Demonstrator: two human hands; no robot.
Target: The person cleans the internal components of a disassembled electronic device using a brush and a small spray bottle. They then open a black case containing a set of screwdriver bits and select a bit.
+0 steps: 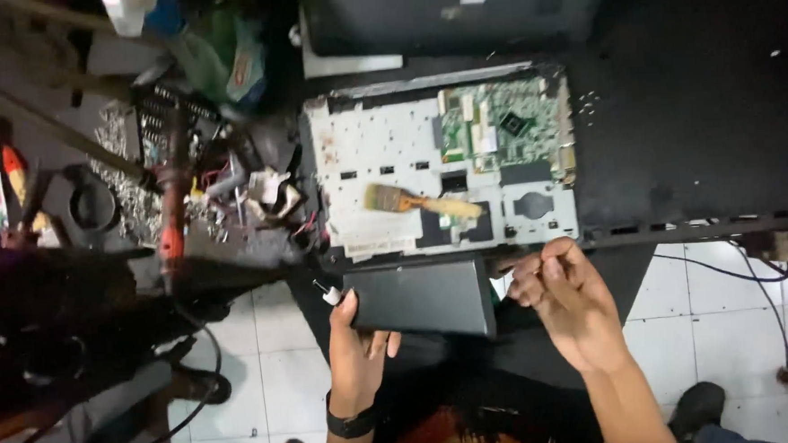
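Head view — opened laptop chassis (pixel 436 170) lay on the dark workbench (pixel 695 134), bottom cover off, white inner frame and green circuit board (pixel 506 126) exposed. Small paintbrush (pixel 420 200) rested across the frame, pale bristles to the left, wooden handle to the right; touched by neither hand. Looked like cleaning of the interior already underway or paused.

Flat dark rectangular panel (pixel 421 299) sat at the near edge of the bench, just below the chassis. Left hand (pixel 358 354) gripped its left end, thumb on top, fingers curled underneath; black band on the wrist. Right hand (pixel 567 298) hovered at the panel's right corner, fingers loosely curled, fingertips near the chassis edge — could not tell whether anything was pinched between them.

Judged as mid-disassembly: chassis open, panel apart from the body, board not removed. Reassembly not begun.

Left of the chassis: clutter of loose screws, wires, a red-handled tool (pixel 173 215). Second dark laptop (pixel 446 12) lay behind.
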